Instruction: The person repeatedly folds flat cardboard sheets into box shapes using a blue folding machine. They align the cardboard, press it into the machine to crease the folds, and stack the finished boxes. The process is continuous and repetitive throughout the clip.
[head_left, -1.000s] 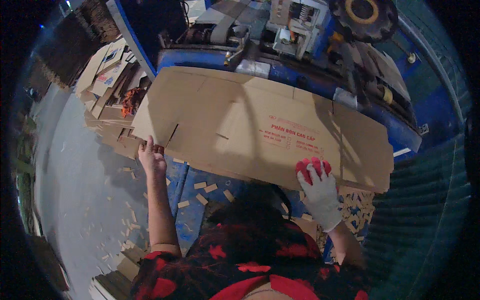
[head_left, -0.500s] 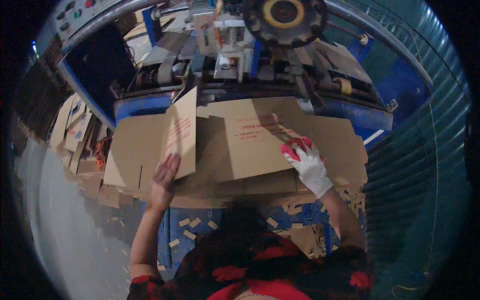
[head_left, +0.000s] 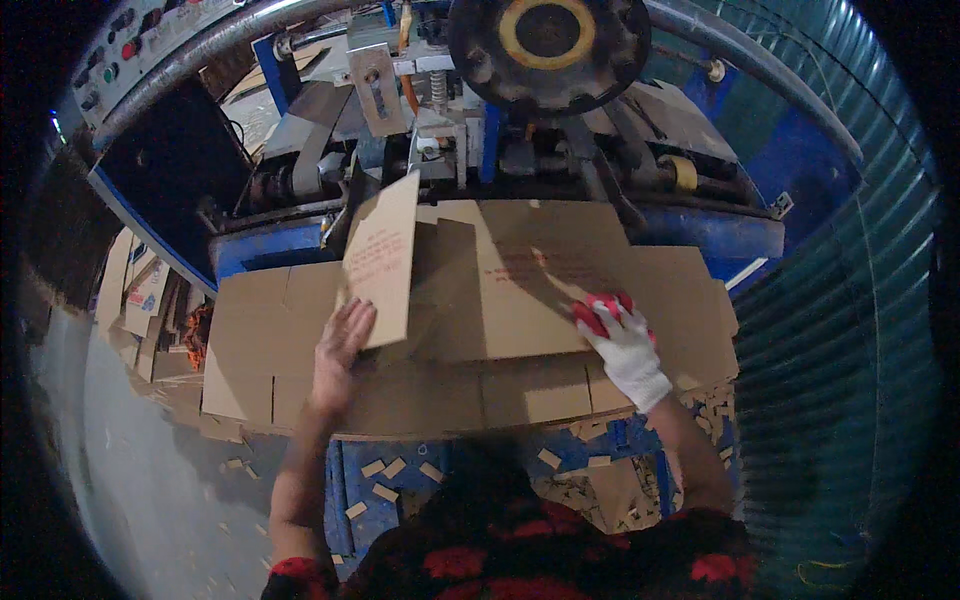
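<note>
A brown cardboard box blank (head_left: 530,290) with red print lies in front of me, its far edge reaching the machine. Its left flap (head_left: 385,265) stands folded up at a slant. My left hand (head_left: 343,345) is bare and rests against the lower part of that flap, fingers stretched out along it. On the near right part of the blank lies my right hand (head_left: 625,345), in a white glove with red fingertips, the fingers apart and pressing on the board. More flat cardboard blanks (head_left: 245,345) are stacked beneath.
Beyond the blank stands a blue machine (head_left: 270,245) with rollers, belts and a large black wheel (head_left: 547,45). A control panel (head_left: 130,55) sits at the far left. Cardboard scraps (head_left: 385,490) litter the blue base below. Corrugated sheeting (head_left: 830,330) rises at the right.
The blank has moved slightly right and away from me, toward the machine, with both hands still on it. More of the stack's near edge shows. The view has shifted a little.
</note>
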